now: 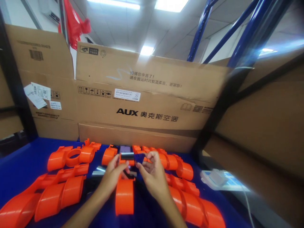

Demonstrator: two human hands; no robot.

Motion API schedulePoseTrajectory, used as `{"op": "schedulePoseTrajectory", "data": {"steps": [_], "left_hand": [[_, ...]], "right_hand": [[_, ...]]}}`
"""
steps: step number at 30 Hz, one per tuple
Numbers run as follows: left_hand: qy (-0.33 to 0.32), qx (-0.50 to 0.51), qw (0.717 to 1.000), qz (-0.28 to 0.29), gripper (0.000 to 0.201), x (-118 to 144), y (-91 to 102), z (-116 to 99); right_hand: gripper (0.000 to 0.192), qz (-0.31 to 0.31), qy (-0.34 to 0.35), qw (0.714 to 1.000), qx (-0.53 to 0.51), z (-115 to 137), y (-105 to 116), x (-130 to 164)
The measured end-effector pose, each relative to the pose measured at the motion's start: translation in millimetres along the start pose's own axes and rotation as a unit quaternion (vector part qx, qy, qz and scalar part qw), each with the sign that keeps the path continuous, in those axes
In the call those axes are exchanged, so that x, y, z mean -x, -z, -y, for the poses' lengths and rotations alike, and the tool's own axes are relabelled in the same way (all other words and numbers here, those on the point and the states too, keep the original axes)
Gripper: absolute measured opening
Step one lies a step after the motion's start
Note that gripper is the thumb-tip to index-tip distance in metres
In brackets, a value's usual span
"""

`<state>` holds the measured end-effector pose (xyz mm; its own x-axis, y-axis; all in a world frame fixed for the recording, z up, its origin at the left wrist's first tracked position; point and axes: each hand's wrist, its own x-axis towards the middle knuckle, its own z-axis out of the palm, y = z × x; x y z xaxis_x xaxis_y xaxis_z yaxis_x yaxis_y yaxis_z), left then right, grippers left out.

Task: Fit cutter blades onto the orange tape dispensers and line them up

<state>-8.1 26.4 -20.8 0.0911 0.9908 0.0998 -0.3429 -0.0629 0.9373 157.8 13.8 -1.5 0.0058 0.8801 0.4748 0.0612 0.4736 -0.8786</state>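
Observation:
My left hand (112, 173) is closed round the upper end of an orange tape dispenser (124, 197), whose wide ring hangs down toward me. Across its top lies a shiny silver and dark strip (127, 156). At the strip's right end is a small dark blue triangular piece (139, 157), pinched between the fingers of my right hand (153, 174). The two hands are close together above the table's middle. Behind my left wrist, a shiny silver piece (98, 171) lies on the blue surface, partly hidden.
Rows of orange dispensers stand on the left (49, 199) and right (193, 207) of the blue table (14, 163). A phone-like device (125, 148) lies behind my hands. Cardboard (99, 109) walls the back. At right are a white box (217, 177) with a cable and a dark post (209, 126).

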Motion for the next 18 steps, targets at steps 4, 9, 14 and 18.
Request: {"op": "schedulePoseTrajectory", "data": {"steps": [4,9,14,18], "left_hand": [[-0.007,-0.003,1.0,0.006,0.042,-1.0,0.7,0.5],[-0.01,0.014,1.0,-0.002,0.042,-2.0,1.1,1.0],[-0.009,0.016,1.0,0.0,0.043,-1.6,1.2,0.5],[-0.017,0.022,1.0,-0.003,0.044,-0.3,0.0,-1.7]], "right_hand": [[0.045,-0.014,0.01,1.0,0.026,-4.2,-2.9,-0.2],[0.038,0.034,0.007,0.999,0.01,0.8,-8.3,1.7],[0.042,0.005,-0.005,1.0,0.019,-2.6,-12.0,3.8],[0.034,-0.007,0.002,0.999,0.037,-2.9,-12.8,4.9]]}}
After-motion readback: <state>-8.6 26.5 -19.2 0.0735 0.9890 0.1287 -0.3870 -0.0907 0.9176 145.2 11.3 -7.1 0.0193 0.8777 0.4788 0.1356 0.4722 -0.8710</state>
